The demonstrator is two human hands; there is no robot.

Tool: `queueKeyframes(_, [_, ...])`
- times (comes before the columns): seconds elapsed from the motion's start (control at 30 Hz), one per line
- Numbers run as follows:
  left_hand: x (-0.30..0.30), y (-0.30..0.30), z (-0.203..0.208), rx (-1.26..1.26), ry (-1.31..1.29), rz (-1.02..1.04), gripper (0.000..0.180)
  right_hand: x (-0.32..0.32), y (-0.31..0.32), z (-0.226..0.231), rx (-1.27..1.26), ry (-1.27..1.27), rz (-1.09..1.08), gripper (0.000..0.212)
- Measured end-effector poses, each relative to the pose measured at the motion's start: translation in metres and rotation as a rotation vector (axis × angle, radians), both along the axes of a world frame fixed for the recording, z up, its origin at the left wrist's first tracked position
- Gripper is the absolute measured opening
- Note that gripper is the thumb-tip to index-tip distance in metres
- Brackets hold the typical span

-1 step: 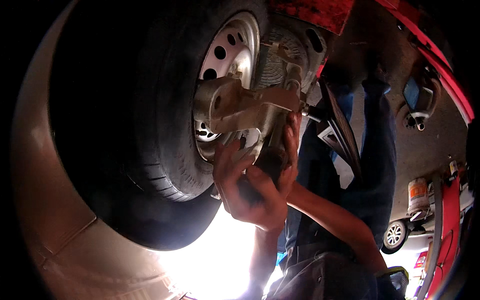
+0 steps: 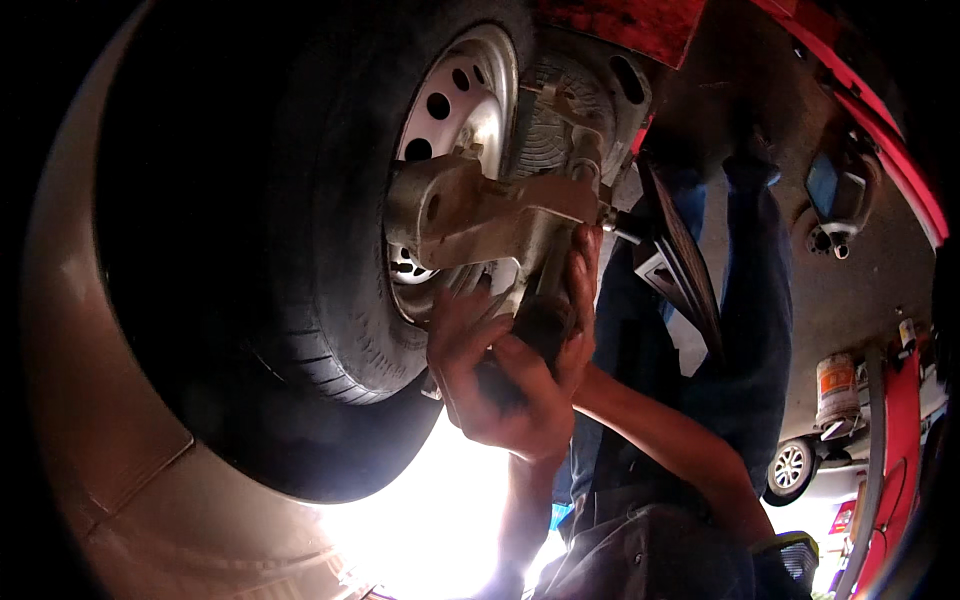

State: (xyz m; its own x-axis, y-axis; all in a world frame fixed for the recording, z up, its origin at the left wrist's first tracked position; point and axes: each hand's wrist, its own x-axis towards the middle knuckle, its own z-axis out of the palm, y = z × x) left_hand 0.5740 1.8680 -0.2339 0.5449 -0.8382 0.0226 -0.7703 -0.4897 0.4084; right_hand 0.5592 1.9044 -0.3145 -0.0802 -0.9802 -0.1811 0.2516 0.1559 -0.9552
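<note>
My left hand [image 2: 510, 405] is curled in below the metal suspension arm [image 2: 490, 225], beside the wheel. Its fingers are bent toward the thumb and partly blurred; what lies between them I cannot make out. My right hand [image 2: 580, 310] reaches up from the lower right, its fingers laid along the far side of a dark cylindrical part [image 2: 540, 325] under the arm and closed against it. Behind the arm sits a silver steel wheel rim [image 2: 455, 110] inside a large black tyre [image 2: 345, 250]. A metal shaft with a dark, tapering piece [image 2: 685, 260] juts from the arm's right end.
Light bodywork [image 2: 130, 440] curves along the lower left, with glaring light beside it. Blue-trousered legs [image 2: 755, 270] show at the right. Farther off are a bucket [image 2: 837, 390], another wheel [image 2: 790, 470], a red post [image 2: 898, 430] and a red beam [image 2: 890, 120].
The fingers of my left hand have shifted slightly and look more blurred. My right hand, the wheel and the arm stay in place.
</note>
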Motion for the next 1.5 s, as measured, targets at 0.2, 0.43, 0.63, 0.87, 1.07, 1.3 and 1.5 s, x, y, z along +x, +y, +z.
queueKeyframes(0.2, [0.015,0.005,0.002,0.011,0.109,-0.22,0.017,-0.009,0.009,-0.016,-0.069,0.161,0.054,0.068])
queueKeyframes(0.43, [0.028,-0.002,-0.009,-0.169,0.113,-0.35,0.023,-0.013,0.015,-0.017,-0.069,0.203,0.111,0.076])
queueKeyframes(0.63, [0.038,-0.004,0.009,0.036,0.288,-0.562,0.012,0.004,0.0,0.001,-0.061,0.078,-0.049,0.06])
queueKeyframes(0.87, [0.035,-0.003,0.008,0.123,0.124,-0.552,0.028,0.007,0.008,-0.017,-0.035,0.016,-0.079,0.055])
queueKeyframes(1.07, [-0.013,0.005,0.004,0.06,0.064,0.197,0.039,0.002,0.013,-0.025,-0.047,0.064,-0.022,0.056])
queueKeyframes(1.3, [-0.007,-0.003,0.0,0.049,-0.043,0.086,0.016,0.006,0.01,-0.029,-0.128,0.171,-0.055,0.057])
queueKeyframes(1.5, [0.008,0.003,-0.001,-0.011,0.035,-0.076,0.021,-0.006,-0.002,-0.019,-0.092,0.069,0.019,0.061])
